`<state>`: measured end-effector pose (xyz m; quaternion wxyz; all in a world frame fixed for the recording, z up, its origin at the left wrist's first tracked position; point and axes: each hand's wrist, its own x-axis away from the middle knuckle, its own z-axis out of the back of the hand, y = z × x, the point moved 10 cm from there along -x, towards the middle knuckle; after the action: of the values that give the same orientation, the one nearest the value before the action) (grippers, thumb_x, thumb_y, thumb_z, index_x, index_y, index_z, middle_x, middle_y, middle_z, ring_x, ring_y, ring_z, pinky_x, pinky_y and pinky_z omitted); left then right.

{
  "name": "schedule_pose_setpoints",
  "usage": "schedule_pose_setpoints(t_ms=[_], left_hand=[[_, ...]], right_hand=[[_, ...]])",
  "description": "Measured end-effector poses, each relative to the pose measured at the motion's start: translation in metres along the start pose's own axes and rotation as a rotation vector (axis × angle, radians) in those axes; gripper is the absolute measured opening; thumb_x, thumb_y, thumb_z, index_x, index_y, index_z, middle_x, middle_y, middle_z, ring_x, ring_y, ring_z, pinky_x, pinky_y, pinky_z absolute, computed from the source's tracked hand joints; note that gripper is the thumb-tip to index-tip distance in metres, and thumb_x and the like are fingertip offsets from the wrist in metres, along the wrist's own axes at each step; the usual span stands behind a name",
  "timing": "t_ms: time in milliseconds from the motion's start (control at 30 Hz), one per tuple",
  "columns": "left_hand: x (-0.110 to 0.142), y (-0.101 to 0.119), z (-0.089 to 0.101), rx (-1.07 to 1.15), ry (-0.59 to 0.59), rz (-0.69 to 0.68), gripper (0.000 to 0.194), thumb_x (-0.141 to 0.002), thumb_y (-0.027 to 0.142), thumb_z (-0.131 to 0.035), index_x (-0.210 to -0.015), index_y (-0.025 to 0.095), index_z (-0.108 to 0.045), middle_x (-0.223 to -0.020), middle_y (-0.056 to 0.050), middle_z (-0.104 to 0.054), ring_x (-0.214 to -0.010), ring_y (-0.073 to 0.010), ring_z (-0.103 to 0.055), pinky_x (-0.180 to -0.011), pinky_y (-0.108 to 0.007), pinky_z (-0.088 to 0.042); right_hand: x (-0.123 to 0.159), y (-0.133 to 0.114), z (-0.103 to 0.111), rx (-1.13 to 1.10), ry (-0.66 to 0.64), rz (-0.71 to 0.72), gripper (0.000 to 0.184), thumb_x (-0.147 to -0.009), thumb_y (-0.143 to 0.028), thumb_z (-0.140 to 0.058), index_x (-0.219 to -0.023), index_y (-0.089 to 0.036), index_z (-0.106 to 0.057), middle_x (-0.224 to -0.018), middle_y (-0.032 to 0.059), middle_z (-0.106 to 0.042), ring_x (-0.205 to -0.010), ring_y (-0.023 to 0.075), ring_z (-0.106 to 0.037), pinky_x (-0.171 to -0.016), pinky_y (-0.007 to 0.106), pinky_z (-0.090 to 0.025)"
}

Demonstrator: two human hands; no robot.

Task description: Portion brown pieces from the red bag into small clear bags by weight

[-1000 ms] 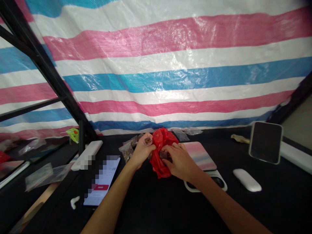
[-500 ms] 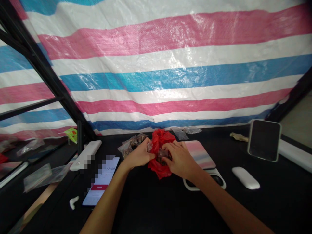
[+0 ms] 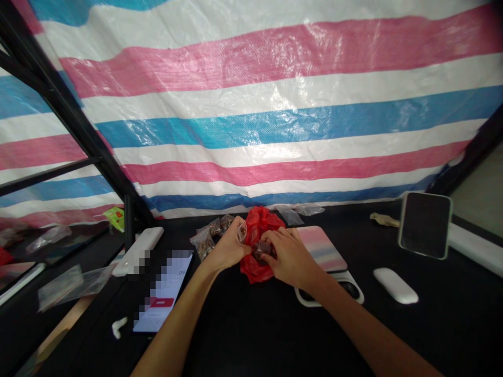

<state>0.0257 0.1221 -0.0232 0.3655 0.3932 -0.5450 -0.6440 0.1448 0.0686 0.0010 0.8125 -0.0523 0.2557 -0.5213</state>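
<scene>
My left hand pinches a small clear plastic packet between its fingers at the edge of a crumpled red plastic bag. My right hand grips a clear packet of brown pieces low against the red bag's middle. The hands nearly meet there and hide part of the red bag. Just behind my left hand lie several clear packets of brown pieces.
A phone with a blurred screen lies left of my forearm, beside a white power bank. To the right are a pink-striped pad, a white mouse and a dark tablet on a stand. A striped tarp hangs behind the black table.
Since a second ago, the hands have drawn closer together over the red bag, which now looks more tightly gathered. The view has shifted slightly.
</scene>
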Motion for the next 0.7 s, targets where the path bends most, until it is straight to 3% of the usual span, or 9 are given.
schedule_pose_setpoints(t_ms=[300, 467, 567, 700], left_hand=[[-0.001, 0.004, 0.005, -0.034, 0.064, -0.007, 0.042, -0.060, 0.000, -0.062, -0.090, 0.022, -0.042, -0.083, 0.005, -0.058, -0.073, -0.0113, -0.056, -0.060, -0.021, -0.042], [0.004, -0.019, 0.015, -0.240, 0.057, 0.174, 0.038, -0.068, 0.009, -0.066, -0.097, 0.021, -0.046, -0.080, 0.004, -0.059, -0.065, -0.0123, -0.056, -0.055, -0.023, -0.042], [0.006, -0.025, 0.013, -0.207, 0.025, 0.233, 0.036, -0.070, 0.012, -0.068, -0.098, 0.021, -0.047, -0.081, 0.003, -0.060, -0.065, -0.0126, -0.057, -0.056, -0.023, -0.043], [0.004, -0.018, 0.010, -0.102, 0.045, 0.201, 0.039, -0.068, 0.012, -0.073, -0.095, 0.021, -0.046, -0.079, 0.004, -0.060, -0.064, -0.0115, -0.055, -0.057, -0.023, -0.043]], right_hand=[[0.001, -0.001, 0.000, -0.029, -0.009, 0.005, 0.017, -0.086, -0.025, -0.073, -0.097, -0.022, -0.060, -0.098, 0.0033, -0.071, -0.097, 0.0241, -0.056, -0.086, 0.036, -0.033], [0.001, -0.002, 0.001, -0.042, -0.009, 0.016, 0.019, -0.085, -0.021, -0.073, -0.099, -0.023, -0.060, -0.101, 0.0024, -0.071, -0.098, 0.0233, -0.056, -0.086, 0.036, -0.033], [0.001, -0.002, -0.001, -0.042, -0.015, 0.008, 0.019, -0.086, -0.021, -0.072, -0.100, -0.023, -0.060, -0.100, 0.0030, -0.071, -0.098, 0.0239, -0.056, -0.087, 0.037, -0.033], [0.001, -0.003, -0.002, -0.059, -0.020, 0.021, 0.019, -0.086, -0.022, -0.072, -0.101, -0.023, -0.061, -0.100, 0.0036, -0.071, -0.099, 0.0247, -0.056, -0.087, 0.038, -0.034]])
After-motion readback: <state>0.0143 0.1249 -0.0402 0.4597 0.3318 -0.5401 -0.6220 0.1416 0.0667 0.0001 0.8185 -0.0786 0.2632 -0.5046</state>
